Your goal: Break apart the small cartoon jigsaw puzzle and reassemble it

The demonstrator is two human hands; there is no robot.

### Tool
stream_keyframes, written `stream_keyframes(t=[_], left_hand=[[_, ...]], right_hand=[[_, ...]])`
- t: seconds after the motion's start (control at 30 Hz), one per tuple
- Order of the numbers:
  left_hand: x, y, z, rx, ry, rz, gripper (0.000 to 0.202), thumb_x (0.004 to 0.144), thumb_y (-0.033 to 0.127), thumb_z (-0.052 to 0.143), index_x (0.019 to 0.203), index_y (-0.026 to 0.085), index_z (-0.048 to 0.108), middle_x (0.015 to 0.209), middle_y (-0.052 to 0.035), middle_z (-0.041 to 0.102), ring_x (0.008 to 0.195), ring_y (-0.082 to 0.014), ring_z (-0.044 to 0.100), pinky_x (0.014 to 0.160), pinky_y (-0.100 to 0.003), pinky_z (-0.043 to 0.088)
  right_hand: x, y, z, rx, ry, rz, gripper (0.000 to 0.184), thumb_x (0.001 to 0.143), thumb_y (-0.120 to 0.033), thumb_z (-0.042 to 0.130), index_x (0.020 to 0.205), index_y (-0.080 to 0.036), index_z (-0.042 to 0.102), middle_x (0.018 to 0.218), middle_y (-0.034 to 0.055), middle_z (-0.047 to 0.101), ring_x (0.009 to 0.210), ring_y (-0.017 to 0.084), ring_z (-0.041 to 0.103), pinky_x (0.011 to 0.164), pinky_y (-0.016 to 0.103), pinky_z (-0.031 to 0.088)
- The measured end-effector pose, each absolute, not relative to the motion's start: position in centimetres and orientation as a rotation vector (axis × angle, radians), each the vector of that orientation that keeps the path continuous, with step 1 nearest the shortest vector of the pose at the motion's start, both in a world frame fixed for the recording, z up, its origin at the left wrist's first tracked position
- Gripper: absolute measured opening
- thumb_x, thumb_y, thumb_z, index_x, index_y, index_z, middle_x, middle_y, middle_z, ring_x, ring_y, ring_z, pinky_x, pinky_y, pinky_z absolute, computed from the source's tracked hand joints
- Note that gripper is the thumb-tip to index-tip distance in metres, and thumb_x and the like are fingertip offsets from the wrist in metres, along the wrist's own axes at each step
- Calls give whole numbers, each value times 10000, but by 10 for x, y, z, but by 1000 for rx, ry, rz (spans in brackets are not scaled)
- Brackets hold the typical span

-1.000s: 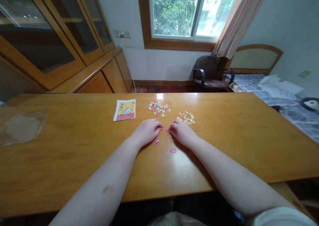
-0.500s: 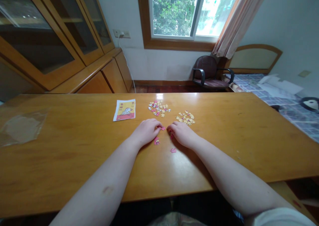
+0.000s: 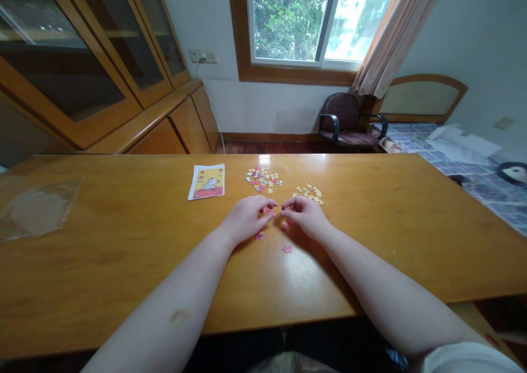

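Note:
My left hand hovers at the middle of the table, thumb and fingers apart. A pink puzzle piece shows in the gap between them; whether it touches the fingers is unclear. Facing it, my right hand has its thumb and fingertips round a small dark-pink puzzle piece. Below the left fingers lies a pink patterned piece, partly covered. Another pink piece sits under the right hand, and a loose pink piece lies closer to me.
A mixed heap of puzzle pieces lies beyond my hands, with yellow pieces to its right. The picture card is at left, a clear plastic bag farther left. An armchair stands past the wooden table.
The left thumb and fingers have spread from their pinch on the pink piece. My right fingers have lifted slightly and turned toward the left hand, now with a dark-pink piece showing between them.

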State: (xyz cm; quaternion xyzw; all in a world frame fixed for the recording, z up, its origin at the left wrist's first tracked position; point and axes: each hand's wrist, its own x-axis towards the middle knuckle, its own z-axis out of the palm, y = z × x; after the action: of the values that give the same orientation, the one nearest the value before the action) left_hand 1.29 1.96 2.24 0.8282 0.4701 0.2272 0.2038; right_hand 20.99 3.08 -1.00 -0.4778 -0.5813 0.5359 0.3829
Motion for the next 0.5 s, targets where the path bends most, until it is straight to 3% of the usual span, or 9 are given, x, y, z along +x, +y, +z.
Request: stream_keyframes(t=[0.17,0.3,0.43,0.5], left_hand=[[21,19,16,1956,1270,714,227,829,337,549,918,174,680,888,-37,700,802,-165,624,749,-291,496],[18,23,11,1793,1235,704,240,802,359,568,866,156,678,829,-43,708,754,-170,628,709,-293,496],[1,29,13,1847,1322,527,236,769,370,586,846,179,703,851,-40,724,797,-194,644,759,-317,487],[-6,32,14,1852,1378,431,246,749,387,598,849,189,706,862,-36,731,795,-201,654,741,-307,489]], right_hand=[[204,25,-9,-1123,-1450,1404,366,573,-416,776,767,-180,574,673,-17,611,540,109,535,531,258,474],[205,22,-8,-1229,-1662,1186,328,652,-422,746,811,-179,594,656,-24,596,535,106,509,542,249,439],[210,14,3,-1187,-2170,724,207,813,-353,644,931,-184,662,798,26,631,723,138,549,725,281,430],[211,7,10,-1021,-2474,617,243,856,-372,601,1019,-209,679,890,50,634,832,165,556,817,310,404]])
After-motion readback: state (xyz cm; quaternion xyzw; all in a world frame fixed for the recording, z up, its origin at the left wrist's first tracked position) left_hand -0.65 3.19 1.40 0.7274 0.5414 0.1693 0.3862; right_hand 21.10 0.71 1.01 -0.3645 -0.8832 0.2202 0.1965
